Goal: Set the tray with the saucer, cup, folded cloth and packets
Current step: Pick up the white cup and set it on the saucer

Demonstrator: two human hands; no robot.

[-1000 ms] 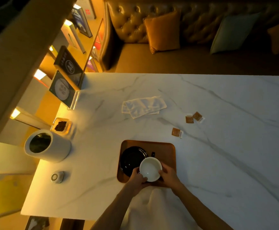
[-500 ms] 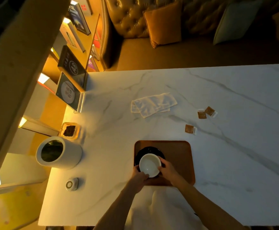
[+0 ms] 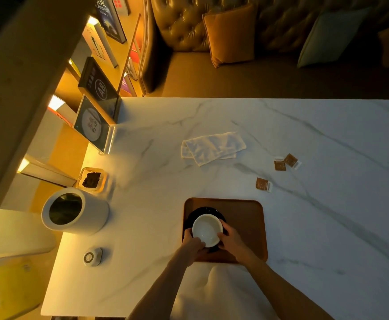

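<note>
A brown wooden tray (image 3: 246,218) lies at the near edge of the marble table. On its left half sits a black saucer (image 3: 197,213), mostly covered by a white cup (image 3: 206,229). My left hand (image 3: 192,244) grips the cup's left side and my right hand (image 3: 231,239) grips its right side. Whether the cup rests on the saucer or hovers just above it is unclear. A white cloth (image 3: 213,147) lies loosely folded beyond the tray. Three brown packets lie to the right: one (image 3: 262,183) close to the tray, two (image 3: 285,162) farther off.
A white cylindrical container (image 3: 73,211) stands at the table's left, with a small dish of dark stuff (image 3: 92,179) behind it and a small round device (image 3: 93,257) in front. A framed sign (image 3: 94,124) stands at the far left corner. A cushioned sofa (image 3: 269,42) runs behind the table.
Both hands have carried the cup from the tray's near middle leftward over the black saucer. The camera has shifted, so the tray sits more to the right in view.
</note>
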